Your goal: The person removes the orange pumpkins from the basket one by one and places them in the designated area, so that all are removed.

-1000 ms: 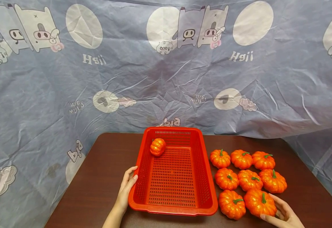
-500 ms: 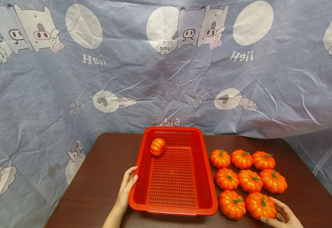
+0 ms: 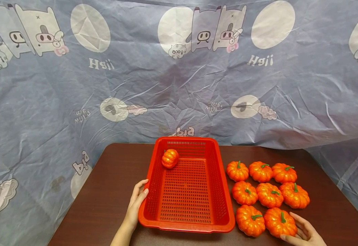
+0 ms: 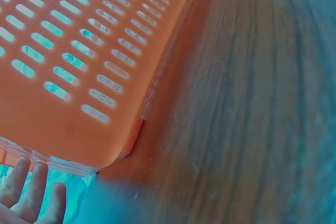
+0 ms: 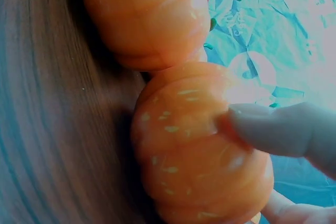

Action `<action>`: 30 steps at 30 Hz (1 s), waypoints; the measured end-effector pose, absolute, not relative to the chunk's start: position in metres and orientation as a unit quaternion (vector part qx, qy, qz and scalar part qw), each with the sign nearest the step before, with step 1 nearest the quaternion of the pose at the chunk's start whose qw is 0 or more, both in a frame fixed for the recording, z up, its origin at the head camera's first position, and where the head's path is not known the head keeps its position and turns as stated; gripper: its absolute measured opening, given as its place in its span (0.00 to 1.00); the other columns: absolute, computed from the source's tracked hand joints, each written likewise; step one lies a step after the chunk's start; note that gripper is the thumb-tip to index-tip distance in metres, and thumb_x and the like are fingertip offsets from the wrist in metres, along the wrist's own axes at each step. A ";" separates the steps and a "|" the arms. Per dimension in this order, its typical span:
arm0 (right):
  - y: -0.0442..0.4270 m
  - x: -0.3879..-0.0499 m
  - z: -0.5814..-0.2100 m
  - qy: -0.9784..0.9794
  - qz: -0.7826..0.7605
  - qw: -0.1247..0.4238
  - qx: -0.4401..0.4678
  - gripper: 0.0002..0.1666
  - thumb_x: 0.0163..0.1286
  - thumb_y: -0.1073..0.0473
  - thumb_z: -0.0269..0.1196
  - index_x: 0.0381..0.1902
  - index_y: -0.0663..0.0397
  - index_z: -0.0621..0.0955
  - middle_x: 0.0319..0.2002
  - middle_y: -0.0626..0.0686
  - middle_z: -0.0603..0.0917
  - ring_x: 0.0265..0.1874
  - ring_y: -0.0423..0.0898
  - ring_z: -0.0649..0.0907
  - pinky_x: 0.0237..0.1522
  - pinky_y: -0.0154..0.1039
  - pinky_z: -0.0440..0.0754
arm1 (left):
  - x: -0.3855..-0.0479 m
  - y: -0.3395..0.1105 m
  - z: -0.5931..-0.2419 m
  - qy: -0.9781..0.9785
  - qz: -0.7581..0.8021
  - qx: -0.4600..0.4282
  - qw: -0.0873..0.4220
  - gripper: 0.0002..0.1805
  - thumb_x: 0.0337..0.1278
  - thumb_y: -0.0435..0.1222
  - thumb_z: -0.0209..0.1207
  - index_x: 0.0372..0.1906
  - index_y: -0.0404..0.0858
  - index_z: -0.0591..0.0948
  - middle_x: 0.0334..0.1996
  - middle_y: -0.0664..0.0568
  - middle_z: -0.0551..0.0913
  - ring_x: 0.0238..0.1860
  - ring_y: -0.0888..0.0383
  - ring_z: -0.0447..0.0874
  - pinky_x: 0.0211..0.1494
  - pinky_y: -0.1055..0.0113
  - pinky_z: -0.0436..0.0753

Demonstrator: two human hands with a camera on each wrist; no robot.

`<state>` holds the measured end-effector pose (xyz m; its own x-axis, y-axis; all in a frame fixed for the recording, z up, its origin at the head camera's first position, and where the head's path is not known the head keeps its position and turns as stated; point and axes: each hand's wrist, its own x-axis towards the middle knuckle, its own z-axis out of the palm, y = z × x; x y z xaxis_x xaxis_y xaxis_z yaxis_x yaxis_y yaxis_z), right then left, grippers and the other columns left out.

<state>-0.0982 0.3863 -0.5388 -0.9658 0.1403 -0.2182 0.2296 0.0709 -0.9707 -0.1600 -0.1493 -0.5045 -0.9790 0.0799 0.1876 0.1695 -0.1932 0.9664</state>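
Observation:
At the left rim of a red perforated plastic basket [image 3: 186,227], my left hand [image 3: 134,206] holds on, its thumb and fingers at the edge. The left wrist view shows some of its fingers [image 4: 37,190] beside the basket's slotted wall [image 4: 63,114]. My right hand [image 3: 305,231] grips a glossy orange pumpkin [image 3: 279,223] with a green stem, in the front row at the right. In the right wrist view the thumb [image 5: 273,129] presses on that pumpkin's ribbed side; most other fingers are hidden behind it. One pumpkin [image 3: 170,159] lies tilted in the basket's far left corner.
Right of the basket, more orange pumpkins stand in rows: one [image 3: 250,220] beside the held pumpkin, several such as a middle one [image 3: 269,195] and a far one [image 3: 237,171] behind. A dark brown tabletop [image 3: 105,191] carries everything. A printed blue-grey cloth [image 3: 179,85] hangs behind.
The pumpkin at my right hand has shifted slightly, first right and toward me, then a little left. My left hand and the basket have stayed put.

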 end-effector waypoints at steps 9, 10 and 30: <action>0.375 -0.102 -0.487 0.798 -0.587 0.043 0.129 0.38 0.61 0.59 0.66 0.61 0.37 0.57 0.41 0.18 0.65 0.38 0.14 0.68 0.37 0.19 0.72 | -0.159 -0.150 -0.503 -0.636 -0.764 -0.103 0.032 0.22 0.71 0.37 0.42 0.65 0.36 0.58 0.55 0.31 0.64 0.51 0.42 0.73 0.48 0.55 0.78; 0.374 -0.103 -0.481 0.800 -0.586 0.038 0.123 0.39 0.62 0.59 0.66 0.63 0.40 0.56 0.41 0.18 0.65 0.38 0.14 0.68 0.37 0.19 0.72 | -0.159 -0.150 -0.503 -0.636 -0.764 -0.101 0.032 0.22 0.71 0.37 0.42 0.65 0.37 0.58 0.55 0.31 0.64 0.51 0.42 0.72 0.48 0.55 0.78; 0.333 -0.137 -0.397 0.767 -0.634 -0.101 0.004 0.32 0.65 0.66 0.61 0.64 0.40 0.65 0.51 0.31 0.72 0.47 0.22 0.73 0.40 0.18 0.69 | -0.160 -0.149 -0.504 -0.634 -0.767 -0.095 0.031 0.21 0.71 0.37 0.42 0.65 0.38 0.59 0.56 0.33 0.65 0.51 0.41 0.72 0.47 0.53 0.78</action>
<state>-0.1365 0.3334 -0.3972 -0.9795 0.1347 0.1498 -0.1219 0.1958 -0.9730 -0.1599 -0.1488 -0.5043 -0.9799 0.0739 0.1852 0.1681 -0.1938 0.9665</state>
